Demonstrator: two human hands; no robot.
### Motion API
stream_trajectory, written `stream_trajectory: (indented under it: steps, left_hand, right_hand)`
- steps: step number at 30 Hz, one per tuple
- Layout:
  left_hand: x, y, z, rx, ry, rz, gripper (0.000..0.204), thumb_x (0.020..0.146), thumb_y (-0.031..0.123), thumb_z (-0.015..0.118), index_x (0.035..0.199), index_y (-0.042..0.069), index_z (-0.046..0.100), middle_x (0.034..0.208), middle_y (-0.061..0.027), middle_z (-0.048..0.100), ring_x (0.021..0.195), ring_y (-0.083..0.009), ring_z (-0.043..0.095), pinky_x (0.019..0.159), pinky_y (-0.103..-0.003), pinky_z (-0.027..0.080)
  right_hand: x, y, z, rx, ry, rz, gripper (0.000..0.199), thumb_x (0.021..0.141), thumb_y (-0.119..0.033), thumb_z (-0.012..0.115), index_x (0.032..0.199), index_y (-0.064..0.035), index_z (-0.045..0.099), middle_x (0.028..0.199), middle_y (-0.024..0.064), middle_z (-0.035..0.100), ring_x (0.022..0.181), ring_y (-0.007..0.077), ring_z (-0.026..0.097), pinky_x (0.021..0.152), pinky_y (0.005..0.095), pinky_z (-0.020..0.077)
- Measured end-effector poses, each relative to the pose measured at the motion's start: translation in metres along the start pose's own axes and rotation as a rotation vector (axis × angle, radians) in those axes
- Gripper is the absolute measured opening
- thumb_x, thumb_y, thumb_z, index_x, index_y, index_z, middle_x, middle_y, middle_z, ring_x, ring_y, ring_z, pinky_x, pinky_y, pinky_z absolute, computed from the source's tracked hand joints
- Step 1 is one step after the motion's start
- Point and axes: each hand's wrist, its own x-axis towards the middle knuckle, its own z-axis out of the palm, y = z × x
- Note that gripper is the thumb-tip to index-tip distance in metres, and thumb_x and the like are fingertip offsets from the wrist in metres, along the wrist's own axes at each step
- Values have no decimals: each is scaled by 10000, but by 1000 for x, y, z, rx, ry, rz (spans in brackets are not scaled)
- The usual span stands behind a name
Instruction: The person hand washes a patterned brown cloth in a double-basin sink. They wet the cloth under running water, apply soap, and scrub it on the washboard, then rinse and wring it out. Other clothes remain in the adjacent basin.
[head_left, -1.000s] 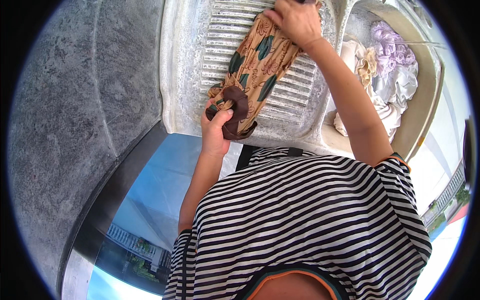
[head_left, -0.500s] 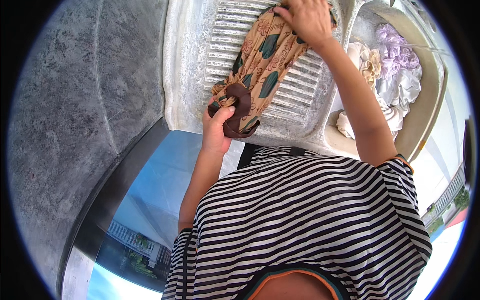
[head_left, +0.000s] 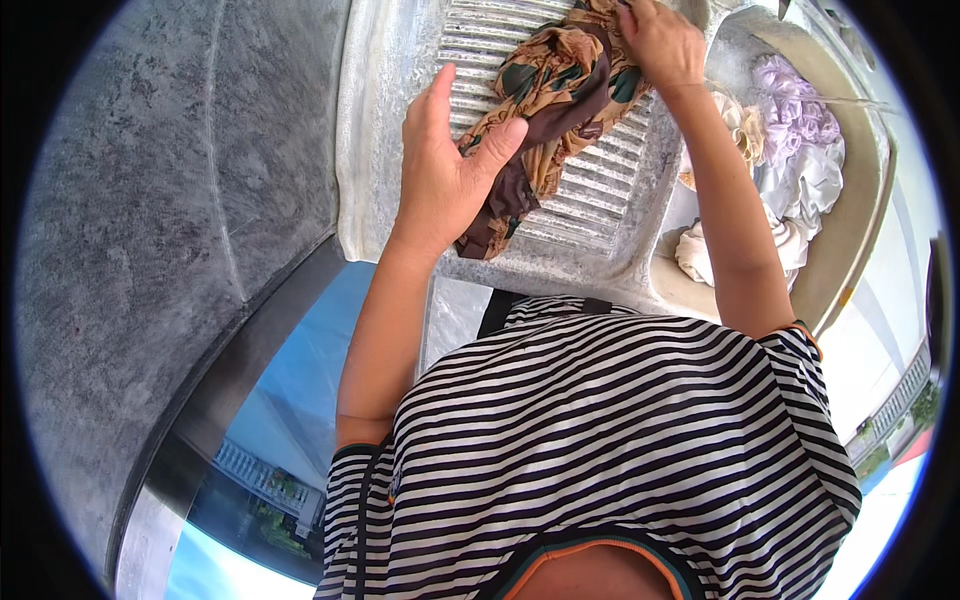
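A tan cloth (head_left: pixel 548 65) with brown edging and a flower and leaf print lies bunched lengthwise on the ribbed washboard (head_left: pixel 595 205) of a pale, worn sink. My left hand (head_left: pixel 440 180) is open beside the cloth's near part, thumb spread away from the fingers, and its thumb overlaps the cloth. Whether that hand touches the fabric cannot be told. At the far end my right hand (head_left: pixel 665 45) has its fingers bent and closed on the cloth. The cloth's far tip runs up to the picture's top edge.
To the right, a basin (head_left: pixel 868 215) holds wet-looking lilac fabric (head_left: pixel 800 105) and white fabric (head_left: pixel 800 185). A thin stream of water (head_left: pixel 850 102) crosses above it. A grey stone slab (head_left: pixel 120 180) stands on the left, against the sink's edge.
My left hand has let go of the cloth's near end and opened, moving up. The cloth has gone from stretched flat to folded and bunched. My right hand has shifted slightly right and down.
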Motion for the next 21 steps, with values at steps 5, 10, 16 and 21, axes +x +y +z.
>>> stream_trajectory:
  steps: [5,10,16,21]
  left_hand:
    - [-44,-33,38,429,36,125,888,697,427,891,1383,61,462,1325,-157,463,1218,-350,463,1038,-486,367]
    - [-51,-53,43,457,149,140,553,678,210,859,1124,96,553,1256,-121,515,1157,-345,496,997,-495,372]
    - [-49,-54,47,408,202,175,483,670,130,792,1095,96,565,1210,-106,532,1153,-340,499,1005,-491,366]
    - [-66,-56,46,523,339,25,714,637,254,892,1216,85,510,1264,-126,493,1225,-354,438,1039,-509,327]
  right_hand:
    - [19,-37,-36,122,-147,269,350,1016,-409,558,837,-131,673,688,91,681,585,251,675,486,381,532]
    - [-55,-153,-50,508,109,-380,235,835,-290,748,765,-157,568,772,17,533,792,206,549,717,356,432]
    - [32,-27,-9,108,123,123,310,960,-362,601,938,-55,641,856,191,677,813,399,656,707,526,513]
    - [-20,-129,-44,381,-107,-18,258,931,-404,648,939,-146,656,843,49,654,871,234,645,874,406,469]
